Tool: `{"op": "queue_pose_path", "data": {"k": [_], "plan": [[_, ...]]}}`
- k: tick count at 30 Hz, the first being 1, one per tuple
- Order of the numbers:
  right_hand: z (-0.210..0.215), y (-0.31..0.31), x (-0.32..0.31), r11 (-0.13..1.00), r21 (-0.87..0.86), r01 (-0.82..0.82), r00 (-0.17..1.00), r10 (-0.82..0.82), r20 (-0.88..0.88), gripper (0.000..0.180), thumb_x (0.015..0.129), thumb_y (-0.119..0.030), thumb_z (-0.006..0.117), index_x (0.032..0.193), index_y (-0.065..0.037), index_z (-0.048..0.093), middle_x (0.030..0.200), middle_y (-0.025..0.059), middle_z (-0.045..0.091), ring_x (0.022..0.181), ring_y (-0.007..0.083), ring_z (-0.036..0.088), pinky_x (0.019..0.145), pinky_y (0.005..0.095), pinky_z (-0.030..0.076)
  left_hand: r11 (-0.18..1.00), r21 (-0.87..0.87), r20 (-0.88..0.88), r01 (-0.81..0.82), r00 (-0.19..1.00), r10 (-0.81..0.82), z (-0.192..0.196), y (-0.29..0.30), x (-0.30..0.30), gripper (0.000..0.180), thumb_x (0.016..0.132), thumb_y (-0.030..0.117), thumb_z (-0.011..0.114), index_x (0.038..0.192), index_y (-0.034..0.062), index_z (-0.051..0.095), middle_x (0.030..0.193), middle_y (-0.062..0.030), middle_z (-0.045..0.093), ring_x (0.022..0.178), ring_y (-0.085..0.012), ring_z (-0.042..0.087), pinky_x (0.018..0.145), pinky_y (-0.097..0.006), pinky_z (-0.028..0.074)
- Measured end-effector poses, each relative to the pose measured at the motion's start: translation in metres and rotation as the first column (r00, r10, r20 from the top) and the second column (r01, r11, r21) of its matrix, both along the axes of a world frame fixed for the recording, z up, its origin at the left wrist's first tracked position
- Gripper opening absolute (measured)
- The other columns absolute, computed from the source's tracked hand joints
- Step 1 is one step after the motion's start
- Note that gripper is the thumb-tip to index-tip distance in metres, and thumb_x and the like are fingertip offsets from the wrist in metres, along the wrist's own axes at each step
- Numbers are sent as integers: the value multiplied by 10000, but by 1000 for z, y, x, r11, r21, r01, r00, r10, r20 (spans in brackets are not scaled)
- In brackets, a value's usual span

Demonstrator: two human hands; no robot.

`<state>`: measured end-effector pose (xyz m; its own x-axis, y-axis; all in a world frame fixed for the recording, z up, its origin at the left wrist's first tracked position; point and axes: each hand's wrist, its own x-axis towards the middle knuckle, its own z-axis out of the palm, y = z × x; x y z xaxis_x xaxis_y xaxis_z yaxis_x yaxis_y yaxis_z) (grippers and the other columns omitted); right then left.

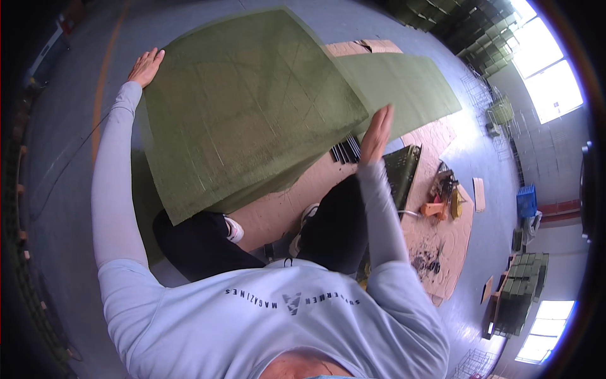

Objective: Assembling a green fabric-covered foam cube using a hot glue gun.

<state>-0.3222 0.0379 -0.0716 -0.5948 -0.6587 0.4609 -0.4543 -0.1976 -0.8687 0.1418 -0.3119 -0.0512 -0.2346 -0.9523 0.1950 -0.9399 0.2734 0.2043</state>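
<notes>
A large, roughly square green mesh panel is tilted in front of me, above my knees, with faint pale streaks across its face. At its far left edge lies my left hand, fingers stretched out and touching the rim. My right hand is upright beside the right corner, fingers straight and flat together; whether it touches the panel I cannot tell. Neither hand is wrapped round anything. Behind the right corner a second green mesh sheet lies flat. Several black strips sit just left of my right wrist.
Cardboard covers the floor under and right of me. On it lie an orange-handled tool, a yellow item and dark scissors. Green stacks and a blue crate stand at the right; more green stacks are far off.
</notes>
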Motion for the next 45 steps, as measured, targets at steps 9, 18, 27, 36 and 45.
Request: {"op": "queue_pose_path", "data": {"k": [9,18,27,36,45], "plan": [[-55,-14,46,973,-221,-67,933,140,333,720,968,-512,273,1451,-10,93,1506,127,163,1388,218,144,1115,313,134,996,-85,-201,30,979,-47,4,-8,0,616,946,525,259,1186,30,538,1228,-186,527,1182,-368,440,998,-408,334],[-4,-161,-72,848,-79,-524,505,384,773,808,895,-639,333,1405,-16,270,1405,127,372,1197,246,462,996,366,385,998,44,-267,-50,962,60,34,216,-4,467,969,391,367,987,-25,580,908,-260,587,865,-437,539,713,-484,399],[17,-222,-122,919,141,-369,928,373,-5,676,948,-517,321,1394,-9,315,1430,152,353,1344,235,297,1092,321,232,975,-222,-81,-25,997,8,110,282,-29,550,969,357,387,1358,-30,355,1391,-207,375,1311,-318,334,1063,-372,285],[32,-265,-62,821,562,-103,788,412,-458,705,930,-533,231,1415,-21,253,1487,153,227,1397,263,154,1133,406,131,949,-88,83,302,952,-295,79,41,-152,753,919,610,228,1407,41,303,1493,-113,233,1400,-241,148,1137,-397,106],[34,-259,-45,796,605,11,745,397,-536,672,934,-496,239,1410,-22,259,1468,157,271,1390,269,180,1126,401,156,824,28,-53,566,824,-564,27,-5,-317,785,888,675,164,1417,113,310,1488,-68,258,1397,-222,157,1134,-414,123]]}}
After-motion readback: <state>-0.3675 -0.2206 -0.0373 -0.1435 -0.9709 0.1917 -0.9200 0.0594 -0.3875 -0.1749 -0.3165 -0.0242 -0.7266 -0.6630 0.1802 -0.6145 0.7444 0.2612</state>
